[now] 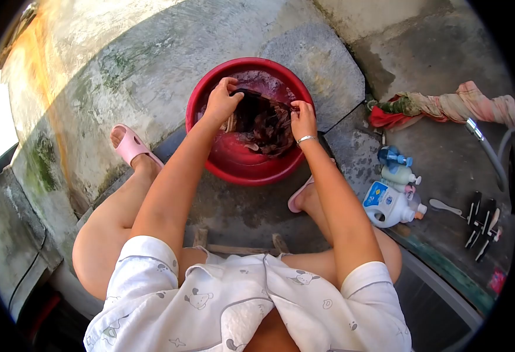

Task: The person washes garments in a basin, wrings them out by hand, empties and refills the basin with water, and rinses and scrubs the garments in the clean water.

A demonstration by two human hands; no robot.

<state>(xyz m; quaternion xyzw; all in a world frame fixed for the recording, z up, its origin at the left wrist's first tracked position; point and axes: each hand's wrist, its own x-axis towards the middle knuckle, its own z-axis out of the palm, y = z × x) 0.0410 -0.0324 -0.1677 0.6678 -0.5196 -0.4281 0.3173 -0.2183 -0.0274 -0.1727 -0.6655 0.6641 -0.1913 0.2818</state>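
A red plastic basin (251, 179) stands between my feet with soapy water in it. Dark wet cloth (266, 126), brown to black, stretches between my two hands over the basin. My left hand (222, 101) is closed on its upper left edge, thumb and fingers pinching. At the right rim, my right hand (303, 121), with a silver bracelet at the wrist, pinches the cloth's other edge. The lower part of the cloth hangs bunched in the basin. Its exact garment kind cannot be made out.
Right of me, a white detergent jug (389, 204) and several bottles lie on a dark slab. A white brush (445, 206), dark-handled tools (481, 223), a twisted cloth (445, 105) and a hose end (485, 144) are farther right. A stone slab (322, 64) lies behind the basin.
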